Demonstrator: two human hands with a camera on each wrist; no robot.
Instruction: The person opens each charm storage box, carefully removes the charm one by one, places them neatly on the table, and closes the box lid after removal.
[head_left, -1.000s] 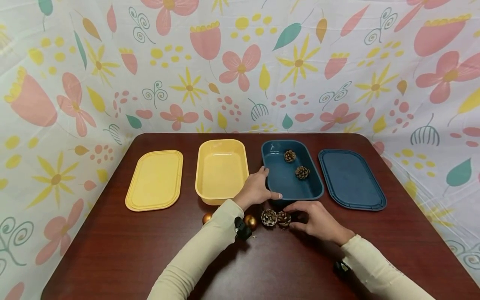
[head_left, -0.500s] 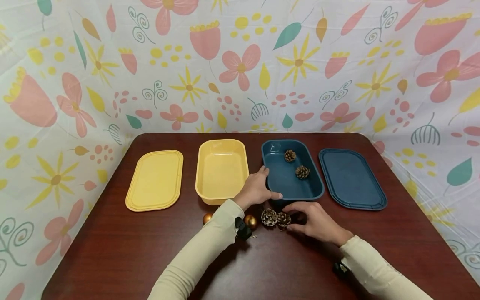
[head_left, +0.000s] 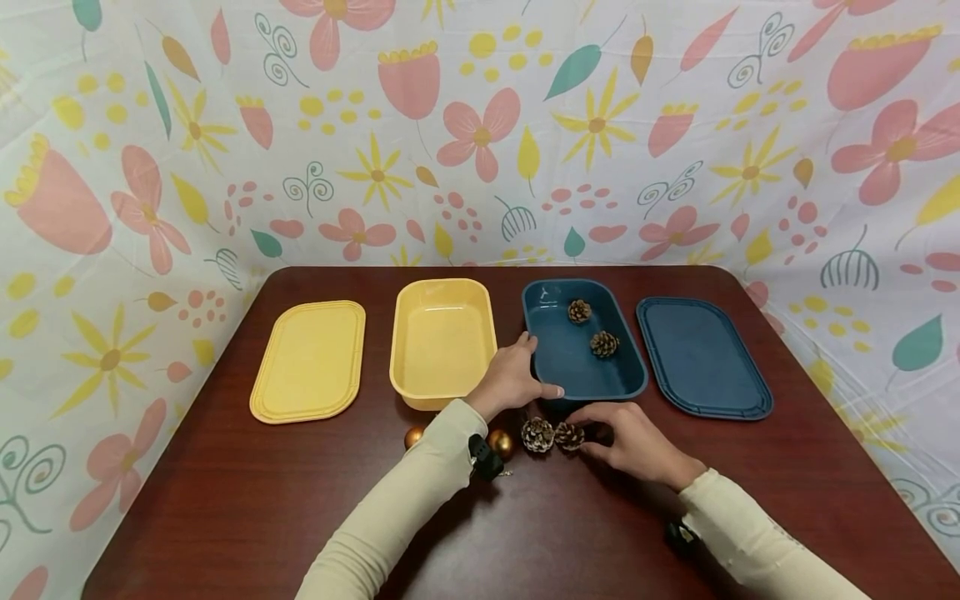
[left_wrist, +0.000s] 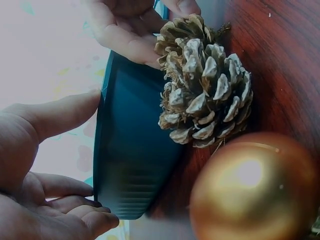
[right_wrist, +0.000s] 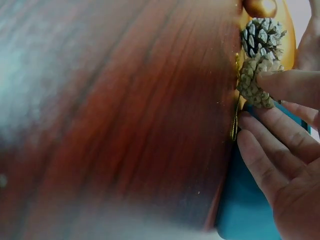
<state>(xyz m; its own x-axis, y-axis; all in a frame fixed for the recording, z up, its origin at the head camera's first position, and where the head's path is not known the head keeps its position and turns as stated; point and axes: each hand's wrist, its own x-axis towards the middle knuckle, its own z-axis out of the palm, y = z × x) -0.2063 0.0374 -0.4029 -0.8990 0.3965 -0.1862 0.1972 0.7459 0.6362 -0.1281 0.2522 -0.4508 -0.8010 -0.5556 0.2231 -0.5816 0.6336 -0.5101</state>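
Note:
In the head view my left hand [head_left: 514,379] holds the near left corner of a dark blue plastic tub [head_left: 573,367]. Its thumb [left_wrist: 70,111] lies at the rim and its fingers sit along the side. Two brown pine cones, one farther back [head_left: 579,312] and one nearer [head_left: 604,344], lie inside the tub. In front of it, my right hand [head_left: 633,442] pinches a brown pine cone [head_left: 569,437] between thumb and fingers, low at the table. A white-tipped pine cone [head_left: 537,435] touches that one on its left.
A gold ball ornament [head_left: 501,444] and another gold ball [head_left: 413,437] lie by my left forearm, which partly hides them. A yellow tub [head_left: 444,346] stands left of the blue one. The yellow lid [head_left: 309,360] and blue lid [head_left: 705,357] lie flat at the outer sides.

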